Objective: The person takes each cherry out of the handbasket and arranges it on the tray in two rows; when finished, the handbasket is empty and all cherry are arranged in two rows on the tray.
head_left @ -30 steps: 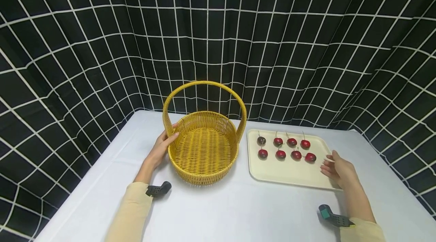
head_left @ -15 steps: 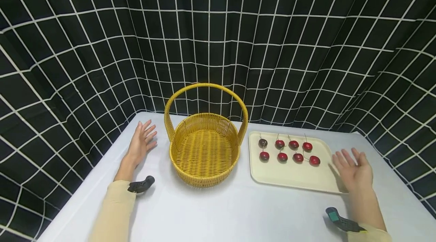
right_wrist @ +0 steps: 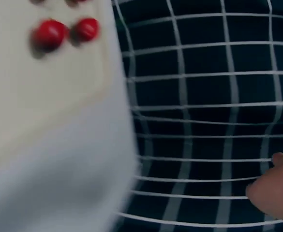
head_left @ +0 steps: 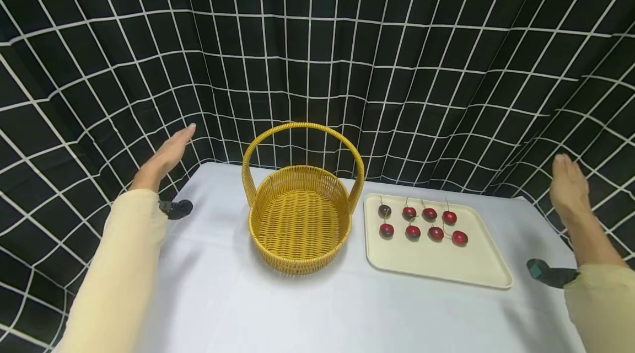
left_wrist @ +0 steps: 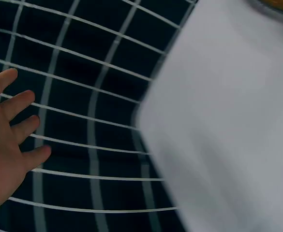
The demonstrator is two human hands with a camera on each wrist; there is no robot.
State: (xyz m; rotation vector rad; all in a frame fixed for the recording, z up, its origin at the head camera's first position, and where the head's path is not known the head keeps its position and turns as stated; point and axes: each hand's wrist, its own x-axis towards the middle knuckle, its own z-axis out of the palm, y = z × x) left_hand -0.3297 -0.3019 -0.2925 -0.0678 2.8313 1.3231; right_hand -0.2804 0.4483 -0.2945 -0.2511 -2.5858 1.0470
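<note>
My left hand (head_left: 166, 157) is raised over the left side of the table, fingers stretched out, touching nothing. In the left wrist view the same hand (left_wrist: 8, 130) shows spread, straight fingers. On the far right my right hand (head_left: 570, 187) is lifted too, holding nothing; in the right wrist view only part of it (right_wrist: 276, 188) shows. Between the hands stands a yellow woven basket (head_left: 300, 267) with a tall arched handle. To its right lies a cream tray (head_left: 446, 266), bearing several dark red cherries (head_left: 436, 234) with stems in two rows on its far half.
A white cloth covers the table (head_left: 317, 314). Black curtains with a white grid (head_left: 327, 55) surround it at the back and both sides. The basket and tray stand a small gap apart.
My left hand has let go of the basket's left side and risen outward to the left. My right hand has left the tray's right edge and moved up and right. Basket and tray stay put.
</note>
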